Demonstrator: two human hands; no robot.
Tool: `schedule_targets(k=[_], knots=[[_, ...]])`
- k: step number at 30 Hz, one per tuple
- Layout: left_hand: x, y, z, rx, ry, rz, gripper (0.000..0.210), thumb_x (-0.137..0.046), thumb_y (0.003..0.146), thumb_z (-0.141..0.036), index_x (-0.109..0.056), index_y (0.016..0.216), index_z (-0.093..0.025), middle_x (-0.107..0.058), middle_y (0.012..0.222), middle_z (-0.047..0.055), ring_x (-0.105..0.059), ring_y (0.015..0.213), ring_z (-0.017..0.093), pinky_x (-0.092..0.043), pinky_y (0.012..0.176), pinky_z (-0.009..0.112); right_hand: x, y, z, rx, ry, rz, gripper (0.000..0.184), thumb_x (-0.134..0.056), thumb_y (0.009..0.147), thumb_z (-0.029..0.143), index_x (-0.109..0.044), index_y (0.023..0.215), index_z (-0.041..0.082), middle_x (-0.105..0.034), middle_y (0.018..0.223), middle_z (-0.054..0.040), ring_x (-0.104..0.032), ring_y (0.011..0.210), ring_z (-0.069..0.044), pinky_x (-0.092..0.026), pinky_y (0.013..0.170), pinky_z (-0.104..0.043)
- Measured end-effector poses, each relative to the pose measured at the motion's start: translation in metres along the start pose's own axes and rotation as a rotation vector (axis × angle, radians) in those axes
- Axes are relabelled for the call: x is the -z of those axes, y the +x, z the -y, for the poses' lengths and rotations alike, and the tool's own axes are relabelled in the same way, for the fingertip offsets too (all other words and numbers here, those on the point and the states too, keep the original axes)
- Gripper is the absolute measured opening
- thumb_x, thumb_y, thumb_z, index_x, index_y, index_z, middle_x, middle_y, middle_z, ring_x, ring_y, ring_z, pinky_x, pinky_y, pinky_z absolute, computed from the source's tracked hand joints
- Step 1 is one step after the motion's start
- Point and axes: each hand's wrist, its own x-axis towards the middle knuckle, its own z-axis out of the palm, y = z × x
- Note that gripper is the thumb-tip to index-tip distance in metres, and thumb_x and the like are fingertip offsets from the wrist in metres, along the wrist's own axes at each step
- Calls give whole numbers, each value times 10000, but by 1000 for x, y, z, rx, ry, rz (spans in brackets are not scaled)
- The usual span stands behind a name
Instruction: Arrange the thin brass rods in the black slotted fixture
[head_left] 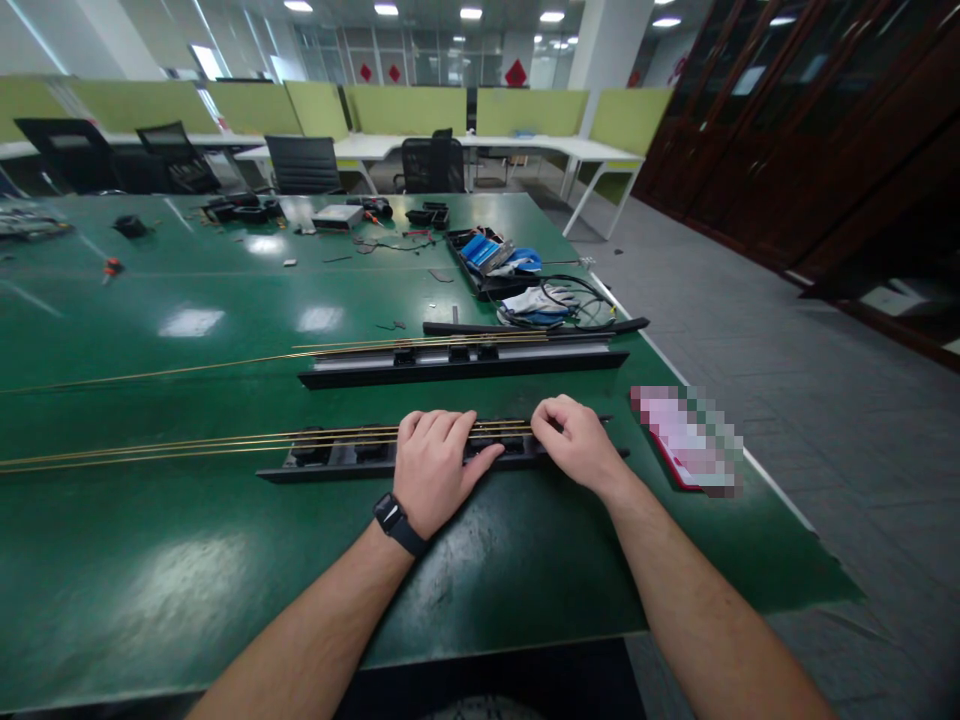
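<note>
A long black rail (315,473) with dark blocks inside lies across the green table in front of me. Several thin brass-coloured rods (225,442) run along it and stretch far out to the left. My left hand (435,460), with a dark watch at the wrist, is laid over the rail's middle; its fingers reach across the rods and its thumb rests along the near side. Toward the rail's right end, my right hand (574,440) has its fingers curled in a pinch at the rods. Its fingertips are partly hidden, and so are the rod ends.
Behind lies a second black rail (465,367) with thin rods on top. Beyond it are a black strip (442,328), gloves with cables (551,300) and a black tray (469,265) of blue items. A red-edged object (686,440), blurred out, sits near the table's right edge.
</note>
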Motion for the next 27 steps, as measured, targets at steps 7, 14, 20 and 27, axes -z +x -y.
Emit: schedule_targets(k=[7,14,20,27], knots=[[-1,0,0,2,-5,-1,419,-649,969,-546,-711,1180,-190,-775,1105,116,-690,1032,281,-402,973,468,0,-1,3,-2,18,-19,264,-580,917,308,-559,665,233,-631,729,-7,-579,767,-184,-408,739,-333],[-1,0,1,7,-7,1,418,-644,973,-551,-702,1181,-193,-773,1114,115,-689,1039,281,-398,984,474,2,-1,2,41,22,20,234,-567,922,305,-604,703,229,-643,753,-13,-588,780,-186,-413,758,-343],[-1,0,0,5,4,-1,425,-637,976,-556,-699,1170,-184,-771,1113,111,-690,1041,279,-399,979,471,2,-2,-1,54,33,27,228,-567,890,267,-567,665,226,-609,723,-9,-562,735,-175,-404,702,-333],[0,1,1,6,3,-6,421,-637,975,-561,-706,1154,-187,-773,1110,113,-689,1039,280,-398,981,470,4,-3,-1,24,52,25,220,-624,903,352,-638,723,226,-649,776,-16,-592,765,-178,-435,743,-339]])
